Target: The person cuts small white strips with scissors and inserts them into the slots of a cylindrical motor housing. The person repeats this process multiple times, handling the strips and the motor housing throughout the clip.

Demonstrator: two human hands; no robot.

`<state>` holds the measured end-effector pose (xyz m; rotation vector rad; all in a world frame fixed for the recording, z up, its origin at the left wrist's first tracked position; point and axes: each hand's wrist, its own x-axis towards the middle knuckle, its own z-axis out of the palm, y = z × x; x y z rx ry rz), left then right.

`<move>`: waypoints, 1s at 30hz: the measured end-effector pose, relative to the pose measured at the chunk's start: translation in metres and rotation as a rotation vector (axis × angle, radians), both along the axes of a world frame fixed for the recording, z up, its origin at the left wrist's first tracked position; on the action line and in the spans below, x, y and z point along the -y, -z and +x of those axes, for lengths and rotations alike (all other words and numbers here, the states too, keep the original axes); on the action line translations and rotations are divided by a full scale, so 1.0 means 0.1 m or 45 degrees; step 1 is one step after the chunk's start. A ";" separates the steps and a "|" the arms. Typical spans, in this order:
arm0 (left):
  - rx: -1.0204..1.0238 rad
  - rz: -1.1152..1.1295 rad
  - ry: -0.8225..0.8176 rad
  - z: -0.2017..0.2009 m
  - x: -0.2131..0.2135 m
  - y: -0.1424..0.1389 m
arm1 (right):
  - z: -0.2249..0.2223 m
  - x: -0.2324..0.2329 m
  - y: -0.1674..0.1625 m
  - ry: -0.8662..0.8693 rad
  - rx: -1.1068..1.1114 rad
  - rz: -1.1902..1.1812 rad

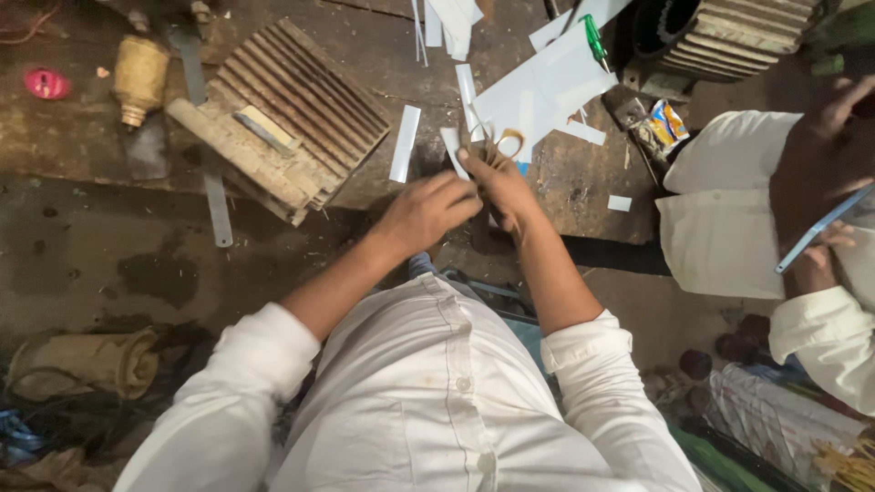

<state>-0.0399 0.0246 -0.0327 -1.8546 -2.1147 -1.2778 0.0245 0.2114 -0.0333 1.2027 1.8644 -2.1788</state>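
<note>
A person in a white shirt is looking down at their own two bare hands, which are working close together over a dark, stained wooden work surface. The left hand is curled, its fingers closing on a narrow white paper strip that is sticking up just beyond the knuckles. The right hand is touching the left at the fingertips and is gripping a pair of scissors with tan loop handles, the loops showing just above the thumb. The blades are hidden, so it is not possible to tell whether they are meeting the strip.

Just beyond the left hand, a second loose white strip is lying on the surface. Further out to that hand's left, a ribbed, finned metal housing is resting on the wood, with a long flat metal bar running beside it and a brass-coloured bottle-shaped part and a small pink round object well beyond.

Beyond the right hand, a large white sheet with cut edges is lying near a green-handled screwdriver. To the right hand's far right, another person in white sleeves is sitting, their hand holding a thin bluish strip.
</note>
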 end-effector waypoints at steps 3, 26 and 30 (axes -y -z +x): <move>0.159 0.094 -0.011 0.10 0.03 -0.28 | 0.00 0.01 -0.17 0.167 -0.300 0.122; -0.537 -0.596 -0.530 -0.34 -0.59 0.71 | -0.12 -0.06 0.42 -0.353 -0.067 1.417; -0.346 -0.622 -0.589 -0.05 -0.29 0.86 | -0.09 -0.01 0.66 -0.598 -0.126 1.626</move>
